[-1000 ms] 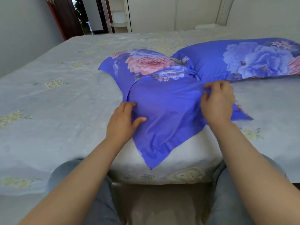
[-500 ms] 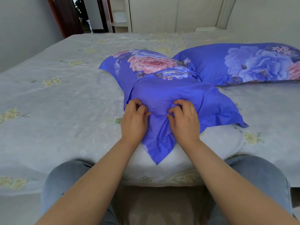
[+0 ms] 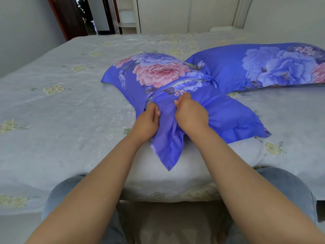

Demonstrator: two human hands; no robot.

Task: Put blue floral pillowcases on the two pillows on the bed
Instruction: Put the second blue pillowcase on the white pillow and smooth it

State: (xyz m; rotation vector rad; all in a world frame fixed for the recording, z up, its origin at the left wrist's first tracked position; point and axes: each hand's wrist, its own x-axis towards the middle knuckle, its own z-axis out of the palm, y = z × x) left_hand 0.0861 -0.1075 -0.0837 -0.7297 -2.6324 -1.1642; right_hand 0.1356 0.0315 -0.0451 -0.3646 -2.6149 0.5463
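Note:
A pillow in a blue floral pillowcase (image 3: 154,74) lies on the bed in front of me, its pink flower facing up. The open end of the case hangs as a loose flap (image 3: 168,148) over the bed's near edge. My left hand (image 3: 147,122) and my right hand (image 3: 190,113) are both closed on bunched fabric at that near end, side by side, with the right slightly farther in. A second pillow in the same blue floral case (image 3: 263,66) lies behind it to the right, touching it.
The bed (image 3: 61,110) is covered by a pale grey sheet with small yellow flowers. My knees in grey trousers (image 3: 288,184) are against its near edge. A dark wooden door (image 3: 70,16) and a white shelf (image 3: 128,14) stand beyond the far side.
My hands moved from the two sides of the case's near end to its middle and gathered the fabric there. They have since pushed it farther toward the pillow.

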